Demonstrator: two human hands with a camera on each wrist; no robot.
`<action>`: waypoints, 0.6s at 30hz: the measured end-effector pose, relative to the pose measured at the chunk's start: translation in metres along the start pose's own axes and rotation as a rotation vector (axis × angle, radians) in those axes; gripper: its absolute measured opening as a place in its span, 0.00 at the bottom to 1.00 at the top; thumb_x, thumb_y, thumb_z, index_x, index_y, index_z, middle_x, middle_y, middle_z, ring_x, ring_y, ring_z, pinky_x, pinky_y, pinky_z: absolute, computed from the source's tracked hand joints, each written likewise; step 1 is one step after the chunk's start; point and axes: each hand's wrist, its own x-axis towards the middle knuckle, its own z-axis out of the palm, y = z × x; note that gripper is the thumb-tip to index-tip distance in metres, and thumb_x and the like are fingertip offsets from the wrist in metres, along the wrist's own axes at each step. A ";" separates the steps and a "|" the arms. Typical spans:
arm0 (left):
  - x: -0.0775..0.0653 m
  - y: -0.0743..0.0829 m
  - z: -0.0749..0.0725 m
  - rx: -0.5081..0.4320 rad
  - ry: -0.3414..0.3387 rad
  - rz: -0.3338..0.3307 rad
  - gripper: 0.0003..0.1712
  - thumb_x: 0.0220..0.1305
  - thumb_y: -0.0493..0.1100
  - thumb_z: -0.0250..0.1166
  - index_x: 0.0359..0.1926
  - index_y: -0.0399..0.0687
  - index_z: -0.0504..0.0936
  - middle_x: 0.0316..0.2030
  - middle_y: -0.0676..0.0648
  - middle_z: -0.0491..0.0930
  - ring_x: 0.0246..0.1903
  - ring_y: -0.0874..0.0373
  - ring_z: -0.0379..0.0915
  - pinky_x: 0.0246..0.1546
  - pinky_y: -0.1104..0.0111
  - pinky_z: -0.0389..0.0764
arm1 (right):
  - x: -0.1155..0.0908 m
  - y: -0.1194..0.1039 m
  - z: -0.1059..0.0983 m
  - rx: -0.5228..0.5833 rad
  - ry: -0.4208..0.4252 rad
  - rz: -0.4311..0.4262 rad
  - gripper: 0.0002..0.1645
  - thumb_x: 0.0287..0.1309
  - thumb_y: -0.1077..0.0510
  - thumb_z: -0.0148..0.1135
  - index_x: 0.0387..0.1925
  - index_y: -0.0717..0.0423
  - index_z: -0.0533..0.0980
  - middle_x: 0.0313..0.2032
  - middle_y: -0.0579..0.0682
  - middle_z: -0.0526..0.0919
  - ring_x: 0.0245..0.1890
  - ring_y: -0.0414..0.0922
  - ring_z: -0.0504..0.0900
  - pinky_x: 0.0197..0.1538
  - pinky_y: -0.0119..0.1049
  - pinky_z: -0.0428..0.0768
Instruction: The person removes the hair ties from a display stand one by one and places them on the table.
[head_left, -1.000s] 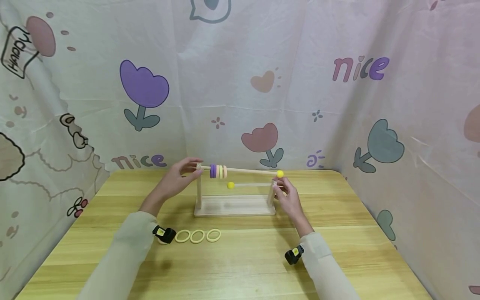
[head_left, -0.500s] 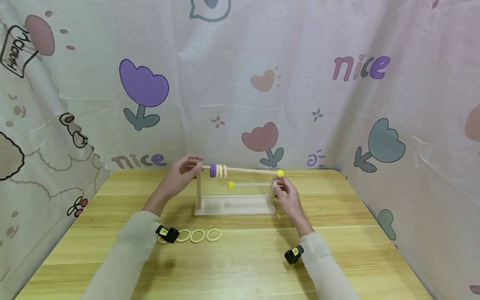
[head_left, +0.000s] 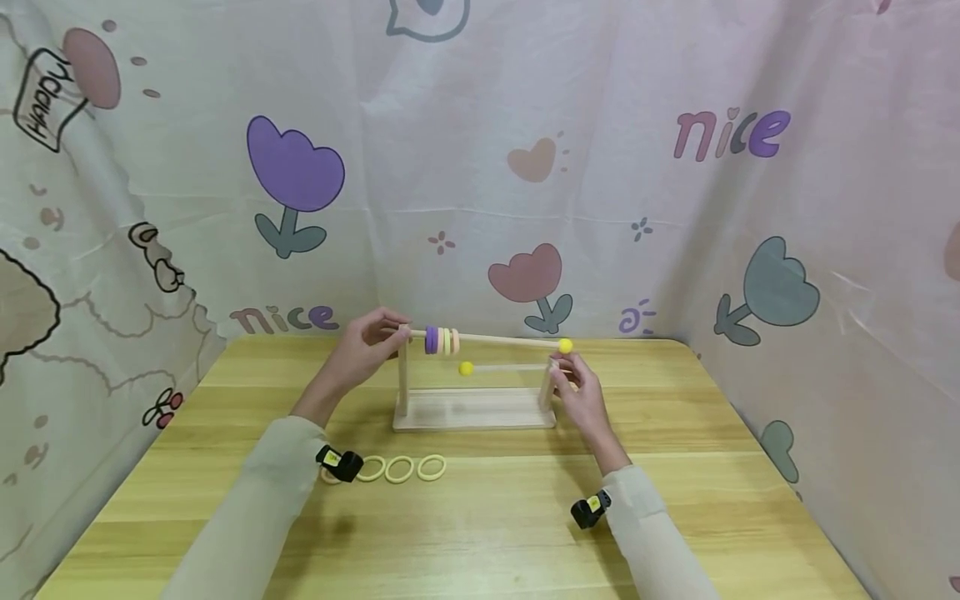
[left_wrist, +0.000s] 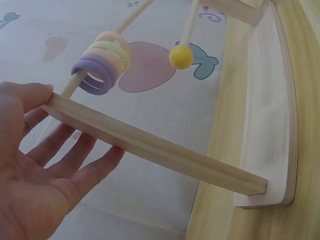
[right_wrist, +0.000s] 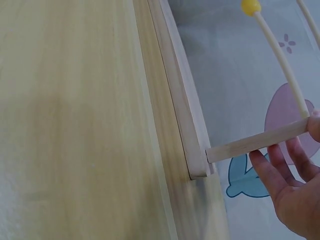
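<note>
A wooden stand has a flat base (head_left: pixel 474 421), a taller left post (left_wrist: pixel 165 150) and a shorter right post (right_wrist: pixel 255 142). From the tall post a rod (head_left: pixel 510 340) runs rightward, sloping slightly down to a yellow ball (head_left: pixel 566 345). Purple, peach and pale yellow rings (left_wrist: pixel 97 70) hang on it near the post. A second rod (right_wrist: pixel 282 62) points left from the short post and ends in another yellow ball (head_left: pixel 467 368). My left hand (head_left: pixel 360 354) grips the tall post's top, thumb at the rod's end. My right hand (head_left: pixel 583 402) pinches the short post's top.
Several pale yellow rings (head_left: pixel 400 469) lie flat in a row on the wooden table (head_left: pixel 480 533) before the stand; the left wrist camera (head_left: pixel 340 463) partly covers one. A printed cloth (head_left: pixel 420 167) hangs close behind and along both sides.
My left hand has moved slightly right and its thumb has come up over the post's top. My right hand keeps its hold. The whole head view has shifted a little.
</note>
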 end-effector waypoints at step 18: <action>-0.003 0.002 0.007 0.058 0.072 -0.015 0.22 0.75 0.56 0.62 0.60 0.50 0.81 0.55 0.40 0.82 0.56 0.44 0.80 0.54 0.54 0.86 | 0.000 -0.002 0.001 -0.018 0.008 0.019 0.17 0.75 0.62 0.55 0.61 0.60 0.75 0.56 0.64 0.81 0.51 0.53 0.80 0.48 0.43 0.89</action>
